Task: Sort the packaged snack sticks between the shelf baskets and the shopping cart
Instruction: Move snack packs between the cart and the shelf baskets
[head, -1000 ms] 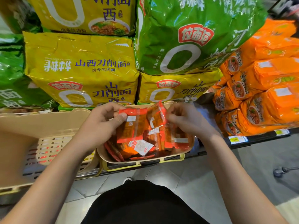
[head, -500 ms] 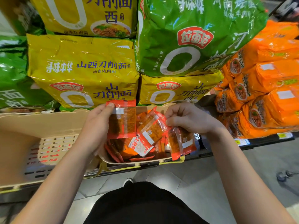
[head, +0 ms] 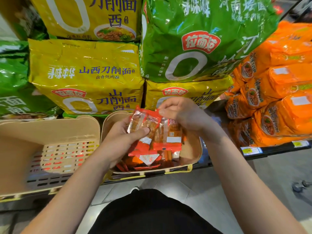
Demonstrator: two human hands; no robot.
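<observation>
Above the right-hand beige basket [head: 196,156], both hands are working a small bundle of snack-stick packets [head: 157,132]. The left hand [head: 121,139] is gripping the bundle from that basket's left side, thumb pressing across the clear, crinkled fronts of the packets. The right hand [head: 184,115] is pinching the red top edges of the packets, fingers curled over them, just above the basket's far rim. More packets [head: 148,157] of the same orange-red kind are lying loose in the bottom of this basket, directly beneath the bundle. To the left of this basket, touching or nearly touching it, a larger slotted basket [head: 55,132] is standing with no packets visible inside. Behind the baskets, yellow noodle bags [head: 87,71] and a green bag [head: 199,41] are stacked; orange packs [head: 278,92] are piled to the right. No cart is showing. By my reading, the person is gathering and squaring up a handful before moving it. The next move is probably calling for one firm grip on the whole bundle, since the slick wrappers could slide apart, then a carry to the chosen basket or cart.
</observation>
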